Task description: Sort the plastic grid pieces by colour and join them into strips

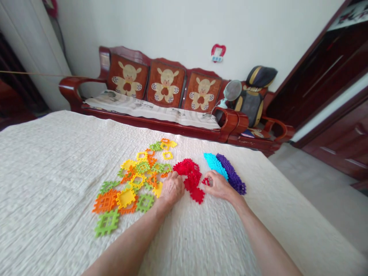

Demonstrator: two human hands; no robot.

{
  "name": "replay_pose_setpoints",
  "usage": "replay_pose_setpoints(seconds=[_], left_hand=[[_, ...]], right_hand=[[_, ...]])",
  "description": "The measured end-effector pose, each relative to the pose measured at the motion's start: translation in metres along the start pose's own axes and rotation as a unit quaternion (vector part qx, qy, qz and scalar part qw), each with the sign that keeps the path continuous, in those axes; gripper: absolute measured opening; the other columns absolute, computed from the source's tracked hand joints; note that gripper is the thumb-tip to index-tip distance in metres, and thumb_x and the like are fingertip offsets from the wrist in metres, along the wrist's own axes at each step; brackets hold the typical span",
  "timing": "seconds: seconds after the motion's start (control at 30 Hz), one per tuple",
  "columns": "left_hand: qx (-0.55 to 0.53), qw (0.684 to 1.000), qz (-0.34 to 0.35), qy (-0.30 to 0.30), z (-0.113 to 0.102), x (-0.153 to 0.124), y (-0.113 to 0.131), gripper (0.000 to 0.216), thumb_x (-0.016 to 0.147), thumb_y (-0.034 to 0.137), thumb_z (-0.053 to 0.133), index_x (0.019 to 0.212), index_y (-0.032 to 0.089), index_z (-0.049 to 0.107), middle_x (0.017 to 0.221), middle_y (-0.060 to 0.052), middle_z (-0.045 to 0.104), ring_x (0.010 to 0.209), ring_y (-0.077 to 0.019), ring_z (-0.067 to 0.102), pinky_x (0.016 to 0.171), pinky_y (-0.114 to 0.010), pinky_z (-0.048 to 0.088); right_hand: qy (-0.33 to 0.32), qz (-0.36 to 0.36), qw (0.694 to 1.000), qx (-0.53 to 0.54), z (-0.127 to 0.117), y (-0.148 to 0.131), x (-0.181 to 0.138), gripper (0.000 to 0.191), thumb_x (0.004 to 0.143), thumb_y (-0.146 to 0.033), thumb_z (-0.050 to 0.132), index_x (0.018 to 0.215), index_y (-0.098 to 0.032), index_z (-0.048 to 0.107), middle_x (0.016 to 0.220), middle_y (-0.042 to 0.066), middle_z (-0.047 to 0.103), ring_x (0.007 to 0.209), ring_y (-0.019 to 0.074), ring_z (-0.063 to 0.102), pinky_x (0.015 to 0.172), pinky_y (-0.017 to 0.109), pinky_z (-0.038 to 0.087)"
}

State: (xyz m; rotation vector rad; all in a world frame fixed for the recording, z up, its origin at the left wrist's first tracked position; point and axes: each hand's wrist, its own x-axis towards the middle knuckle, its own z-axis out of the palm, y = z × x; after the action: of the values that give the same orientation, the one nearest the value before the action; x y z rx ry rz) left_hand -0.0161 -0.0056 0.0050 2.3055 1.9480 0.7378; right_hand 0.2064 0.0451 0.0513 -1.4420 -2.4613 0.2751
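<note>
My right hand (219, 185) pinches a small red interlocking plastic piece (206, 181) between thumb and fingers, just right of the red pile. Red pieces (188, 172) lie heaped between my two hands, one flat piece nearest me. At the heap's left edge rests my left hand (173, 188), its fingers curled down; whatever may be under the fingertips is hidden. To its left spreads a mix of orange pieces (105, 201), yellow pieces (125, 197) and green pieces (107, 223), some overlapping. Beyond my right hand, light blue pieces (216, 164) stand packed in a row beside a row of purple pieces (231, 174).
A pale textured cloth (57, 161) covers the table. Behind it stands a wooden sofa (161, 118) with bear cushions (166, 82). A small fan (232, 90) and a wooden armchair (266, 132) are at the back right, near a dark door (339, 142).
</note>
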Motion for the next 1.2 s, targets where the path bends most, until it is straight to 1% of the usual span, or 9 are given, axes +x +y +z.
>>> replay_pose_setpoints(seconds=[0.17, 0.27, 0.43, 0.57, 0.67, 0.73, 0.83, 0.93, 1.2], left_hand=[[-0.019, 0.999, -0.002, 0.031, 0.008, 0.001, -0.001, 0.022, 0.087, 0.02, 0.041, 0.074, 0.018, 0.058, 0.081, -0.006, 0.057, 0.083, -0.0201, 0.053, 0.07, -0.032, 0.042], [-0.037, 0.998, 0.008, 0.056, 0.009, 0.002, -0.001, 0.021, 0.086, 0.017, 0.041, 0.071, 0.019, 0.055, 0.078, -0.007, 0.057, 0.077, -0.0199, 0.052, 0.066, -0.033, 0.043], [-0.058, 0.995, 0.015, 0.084, 0.009, 0.003, -0.001, 0.02, 0.084, 0.016, 0.043, 0.068, 0.02, 0.053, 0.073, -0.006, 0.054, 0.071, -0.0194, 0.051, 0.061, -0.033, 0.042], [-0.061, 0.997, 0.005, 0.052, 0.005, 0.003, 0.0, 0.019, 0.085, 0.015, 0.042, 0.07, 0.018, 0.054, 0.077, -0.007, 0.055, 0.075, -0.0215, 0.053, 0.065, -0.035, 0.042], [-0.052, 0.998, 0.006, 0.035, 0.005, 0.003, 0.0, 0.019, 0.085, 0.015, 0.041, 0.071, 0.018, 0.053, 0.078, -0.007, 0.056, 0.076, -0.0223, 0.053, 0.067, -0.036, 0.042], [-0.045, 0.998, 0.007, 0.031, 0.006, 0.003, 0.0, 0.019, 0.086, 0.016, 0.04, 0.072, 0.018, 0.053, 0.079, -0.008, 0.056, 0.078, -0.0228, 0.053, 0.068, -0.036, 0.042], [-0.04, 0.998, 0.005, 0.039, 0.009, 0.002, 0.0, 0.02, 0.087, 0.016, 0.04, 0.073, 0.018, 0.054, 0.079, -0.007, 0.056, 0.078, -0.0227, 0.053, 0.066, -0.035, 0.041], [-0.037, 0.998, 0.002, 0.053, 0.011, 0.003, -0.001, 0.019, 0.087, 0.017, 0.041, 0.071, 0.02, 0.052, 0.077, -0.006, 0.056, 0.077, -0.0215, 0.053, 0.064, -0.033, 0.041], [-0.041, 0.998, 0.005, 0.048, 0.01, 0.003, -0.001, 0.021, 0.088, 0.017, 0.039, 0.071, 0.02, 0.052, 0.076, -0.007, 0.056, 0.074, -0.0201, 0.05, 0.064, -0.033, 0.04]], right_hand=[[0.078, 0.095, 0.992, -0.025, -0.012, 0.001, 0.065, 0.026, 0.069, -0.029, 0.062, 0.092, -0.018, 0.063, 0.094, 0.006, 0.064, 0.085, 0.0182, 0.06, 0.08, 0.028, 0.045], [0.055, 0.158, 0.984, -0.058, -0.003, -0.001, 0.114, 0.026, 0.069, -0.031, 0.062, 0.09, -0.017, 0.067, 0.098, 0.009, 0.066, 0.087, 0.0199, 0.062, 0.076, 0.026, 0.047], [0.022, 0.192, 0.978, -0.08, 0.024, 0.009, 0.159, 0.022, 0.071, -0.032, 0.06, 0.077, -0.013, 0.07, 0.076, 0.014, 0.069, 0.08, 0.0257, 0.065, 0.065, 0.028, 0.048], [0.02, 0.203, 0.974, -0.094, 0.032, 0.02, 0.169, 0.038, 0.08, -0.04, 0.052, 0.092, -0.008, 0.068, 0.087, 0.021, 0.068, 0.088, 0.0293, 0.065, 0.072, 0.033, 0.049], [0.004, 0.167, 0.981, -0.095, 0.027, 0.027, 0.169, 0.038, 0.08, -0.034, 0.053, 0.106, -0.008, 0.064, 0.106, 0.022, 0.064, 0.098, 0.0291, 0.062, 0.082, 0.036, 0.048], [-0.014, 0.118, 0.989, -0.09, 0.022, 0.031, 0.166, 0.04, 0.075, -0.022, 0.057, 0.114, -0.015, 0.062, 0.121, 0.015, 0.058, 0.108, 0.025, 0.057, 0.09, 0.033, 0.044], [-0.051, -0.014, 0.994, -0.091, 0.02, 0.034, 0.16, 0.056, 0.069, -0.006, 0.054, 0.123, -0.023, 0.057, 0.132, 0.006, 0.052, 0.118, 0.0187, 0.05, 0.098, 0.028, 0.038], [-0.068, -0.086, 0.989, -0.101, 0.022, 0.036, 0.158, 0.052, 0.072, -0.001, 0.048, 0.118, -0.022, 0.06, 0.122, 0.006, 0.057, 0.111, 0.0165, 0.052, 0.096, 0.028, 0.038], [-0.058, -0.005, 0.989, -0.135, 0.02, 0.036, 0.16, 0.032, 0.078, -0.008, 0.048, 0.101, -0.02, 0.067, 0.097, 0.007, 0.061, 0.091, 0.0169, 0.056, 0.087, 0.027, 0.041]])
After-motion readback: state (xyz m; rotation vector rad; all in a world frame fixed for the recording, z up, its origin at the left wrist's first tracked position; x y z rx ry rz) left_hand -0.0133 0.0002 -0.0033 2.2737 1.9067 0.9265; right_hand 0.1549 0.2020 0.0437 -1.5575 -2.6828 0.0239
